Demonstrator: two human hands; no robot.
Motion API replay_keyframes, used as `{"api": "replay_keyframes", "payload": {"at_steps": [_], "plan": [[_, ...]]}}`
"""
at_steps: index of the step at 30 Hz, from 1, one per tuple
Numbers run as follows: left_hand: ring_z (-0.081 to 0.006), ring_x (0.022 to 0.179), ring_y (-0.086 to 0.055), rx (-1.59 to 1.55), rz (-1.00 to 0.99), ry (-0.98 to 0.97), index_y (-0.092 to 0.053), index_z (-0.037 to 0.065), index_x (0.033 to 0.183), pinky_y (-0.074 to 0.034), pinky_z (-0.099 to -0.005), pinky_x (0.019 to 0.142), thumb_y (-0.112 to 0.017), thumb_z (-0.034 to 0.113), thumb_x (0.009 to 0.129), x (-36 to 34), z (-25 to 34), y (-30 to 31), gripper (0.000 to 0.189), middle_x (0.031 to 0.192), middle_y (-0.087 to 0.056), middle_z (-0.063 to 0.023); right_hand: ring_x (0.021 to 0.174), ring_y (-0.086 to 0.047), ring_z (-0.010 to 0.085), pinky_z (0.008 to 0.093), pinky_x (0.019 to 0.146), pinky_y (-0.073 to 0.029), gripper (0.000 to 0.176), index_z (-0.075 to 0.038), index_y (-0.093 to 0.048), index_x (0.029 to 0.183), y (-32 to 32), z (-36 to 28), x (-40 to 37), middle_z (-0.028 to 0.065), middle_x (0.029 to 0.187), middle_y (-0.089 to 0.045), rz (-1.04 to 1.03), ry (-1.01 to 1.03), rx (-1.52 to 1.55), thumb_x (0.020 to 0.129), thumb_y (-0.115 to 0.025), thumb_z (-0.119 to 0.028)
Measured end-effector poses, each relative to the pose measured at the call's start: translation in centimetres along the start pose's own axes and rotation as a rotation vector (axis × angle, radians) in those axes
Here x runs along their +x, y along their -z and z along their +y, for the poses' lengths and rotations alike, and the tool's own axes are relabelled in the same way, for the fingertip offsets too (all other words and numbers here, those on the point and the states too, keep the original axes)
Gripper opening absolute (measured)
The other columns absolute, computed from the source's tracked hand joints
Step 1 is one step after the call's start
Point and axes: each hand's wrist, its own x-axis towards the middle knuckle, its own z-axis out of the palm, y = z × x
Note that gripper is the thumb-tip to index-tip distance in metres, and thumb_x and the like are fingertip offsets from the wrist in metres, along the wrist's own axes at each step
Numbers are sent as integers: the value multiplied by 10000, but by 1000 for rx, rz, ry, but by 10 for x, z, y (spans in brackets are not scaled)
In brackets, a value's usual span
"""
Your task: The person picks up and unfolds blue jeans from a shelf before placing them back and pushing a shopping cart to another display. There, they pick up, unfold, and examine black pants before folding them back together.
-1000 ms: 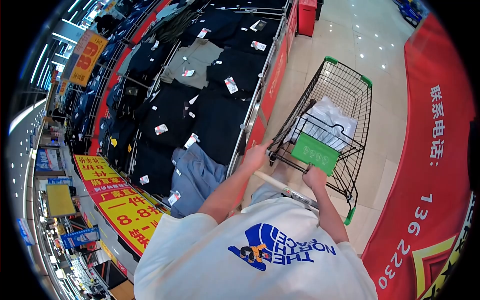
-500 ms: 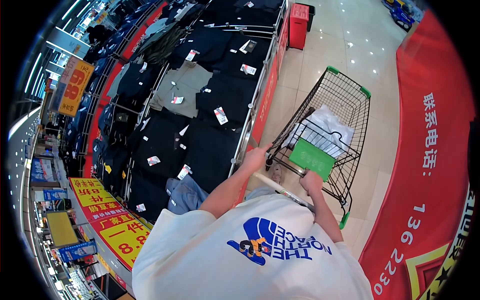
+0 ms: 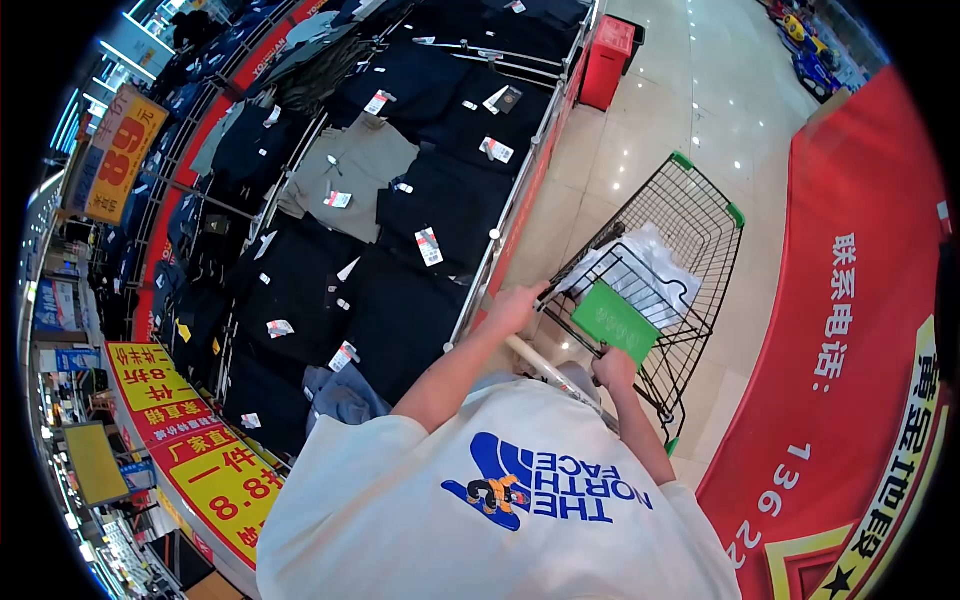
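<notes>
OK so the shopping cart [image 3: 737, 216] sat at roughly 1 o'clock from the wearer's chest. Both hands were curled onto its black metal: left hand [image 3: 515, 309] at the near left corner, right hand [image 3: 614, 370] beside the green panel [image 3: 614, 322]. Probably a light load, just a white bag [image 3: 650, 262], though honestly I couldn't make out what was inside. The cart looked stiff and likely rolled easily on those glossy tiles [image 3: 690, 95]. Imo the pale bar [image 3: 548, 370] was the better hold for keeping straight between the clothes rack [image 3: 430, 205] at 11 o'clock and red banner [image 3: 840, 190] at 2.
</notes>
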Motion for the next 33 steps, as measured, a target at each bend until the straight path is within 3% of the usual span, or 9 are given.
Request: {"api": "replay_keyframes", "payload": {"at_steps": [15,17,20,33], "plan": [[-375,903,-700,31,14,54,-534,237,1425,-552,-489,795,-580,-33,787,46,-24,2,694,925,-711,-188,897,-710,392,468,809,-560,300,-107,-779,998,-1,-18,60,217,930,-732,14,63,-67,816,-621,-285],[-413,821,-694,-23,110,14,-566,226,1401,-549,-516,728,-568,1,850,58,-22,10,596,882,-705,-211,893,-711,391,468,809,-560,300,-105,-778,999,8,-19,75,218,927,-732,25,73,-72,814,-623,-283],[-374,889,-700,-6,-9,90,-526,233,1440,-549,-493,781,-585,-25,783,68,-8,25,708,920,-706,-193,884,-711,392,467,806,-562,298,-105,-779,993,24,-17,83,214,924,-733,19,60,-58,810,-628,-286],[-389,868,-700,-41,77,100,-516,196,1452,-553,-502,781,-590,-12,790,156,-1,54,698,899,-707,-211,900,-711,382,460,826,-561,319,-122,-780,1026,93,-35,179,200,956,-738,-12,106,-131,794,-645,-294]]}}
